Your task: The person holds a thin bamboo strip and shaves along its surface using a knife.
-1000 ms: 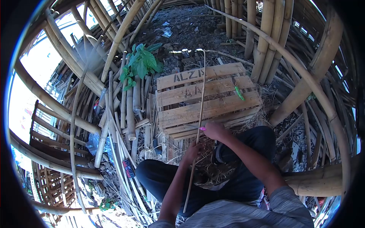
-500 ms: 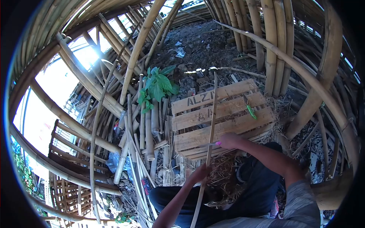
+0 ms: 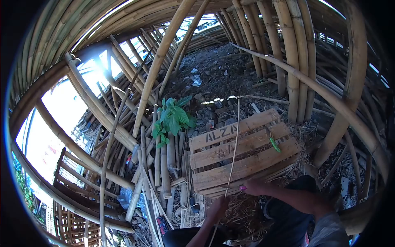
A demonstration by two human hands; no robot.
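My left hand (image 3: 218,208) is closed around a long, thin bamboo strip (image 3: 235,150) that stands nearly upright in front of me, its lower end running down past my legs. My right hand (image 3: 257,187) is closed just right of the strip, on a small knife whose pink handle end (image 3: 242,187) shows; its blade is hard to make out now. Just beyond both hands lies a slatted wooden crate (image 3: 222,178) with black stencilled letters. On its slats rests a slim bright green object (image 3: 275,145).
A leafy green plant (image 3: 175,117) grows beyond the crate's left corner. Cut bamboo poles (image 3: 165,175) and pale strips lie to the left. Bamboo posts (image 3: 292,53) and a slanting pole (image 3: 312,84) stand at the right. Straw (image 3: 247,214) covers the ground by my legs.
The view has tilted up, so the crate and hands sit lower in the frame. The strip now shows its narrow edge. My right hand has moved slightly away from the strip.
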